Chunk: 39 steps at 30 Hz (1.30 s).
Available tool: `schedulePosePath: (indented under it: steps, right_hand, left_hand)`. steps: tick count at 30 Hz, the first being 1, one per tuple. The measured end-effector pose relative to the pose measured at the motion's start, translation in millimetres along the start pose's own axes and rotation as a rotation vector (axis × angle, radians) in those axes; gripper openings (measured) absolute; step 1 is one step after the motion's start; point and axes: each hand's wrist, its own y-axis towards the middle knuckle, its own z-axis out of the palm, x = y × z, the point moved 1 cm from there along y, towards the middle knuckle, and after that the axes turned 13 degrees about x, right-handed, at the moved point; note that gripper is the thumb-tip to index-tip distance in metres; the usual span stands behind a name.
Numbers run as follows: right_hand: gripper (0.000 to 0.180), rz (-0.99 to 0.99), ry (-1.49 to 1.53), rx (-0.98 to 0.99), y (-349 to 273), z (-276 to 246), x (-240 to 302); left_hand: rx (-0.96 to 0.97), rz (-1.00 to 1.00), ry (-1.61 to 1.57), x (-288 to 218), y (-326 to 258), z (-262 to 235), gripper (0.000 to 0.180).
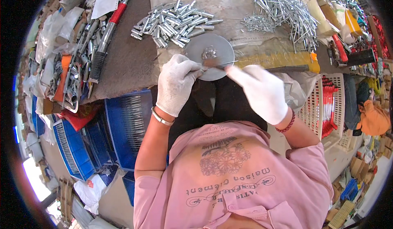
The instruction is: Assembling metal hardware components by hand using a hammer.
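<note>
My left hand [176, 83], in a white glove, is closed in a pinch at the near rim of a round grey metal dish [223, 46]. What its fingertips hold is too small to make out. From the right comes my right hand [264, 91], also gloved and smeared by motion, its fingers together. A dark, thin, blurred object shows at its fingertips, over the dish and close to my left fingers; its kind is unclear. A small shiny clump [209, 51] lies in the middle of the dish.
Behind the dish lie a heap of short metal sleeves [176, 22] and a pile of long thin metal pins [282, 12]. Tools, among them a red-handled wrench [108, 34], crowd the left. Blue bins [129, 124] stand lower left; a white crate [317, 106] holding red parts stands right.
</note>
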Motion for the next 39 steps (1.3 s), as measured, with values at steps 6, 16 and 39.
schedulePosePath:
  steps: [6, 16, 39]
  right_hand:
    - [0.048, 0.124, 0.299, 0.084, 17, 3, -6]
    - [0.018, 0.123, 0.038, 0.149, 24, 21, -10]
    - [0.043, 0.311, 1.03, 0.615, 23, 50, 66]
  left_hand:
    - [0.032, -0.016, 0.024, 4, -2, -3, 0.01]
    - [0.016, 0.054, -0.097, 11, -6, -4, 0.015]
    - [-0.376, -0.448, -0.836, -21, -82, 4, 0.063]
